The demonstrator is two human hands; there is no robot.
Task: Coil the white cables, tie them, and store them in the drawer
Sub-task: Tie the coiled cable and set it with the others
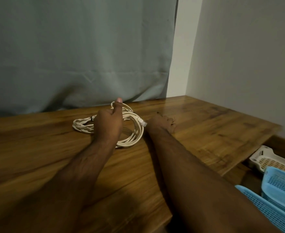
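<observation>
We see both forearms reaching fwd over a wooden table [205, 125]. The white cable [135, 132] lies coiled on the tabletop, roughly mid-table, near the back edge where a grey-green curtain [81, 56] hangs down to the surface. The coil is loose, several loops, w/ a clear plug connector [143, 122] showing at its right side and a small dark tie or mark [91, 118] on its left part.

Our left hand [109, 123] sits on top of the coil's middle, fingers curled downward, thumb sticking up. It looks to be gripping the cable loops, but the fingers are hidden behind the back of the hand, so we can't confirm exactly how much cable is in the grasp.

Our right hand [161, 123] rests on the table just right of the coil, right beside the connector, fingers bent down toward the wood. Something thin and dark shows at the fingertips; too small to tell what it is, or whether the hand is pinching it.

At lower right, below the table edge, an open drawer [239, 175] holds blue mesh baskets [282, 185] and a cream mesh basket [269, 161]. A pale wall [247, 56] stands at right.
</observation>
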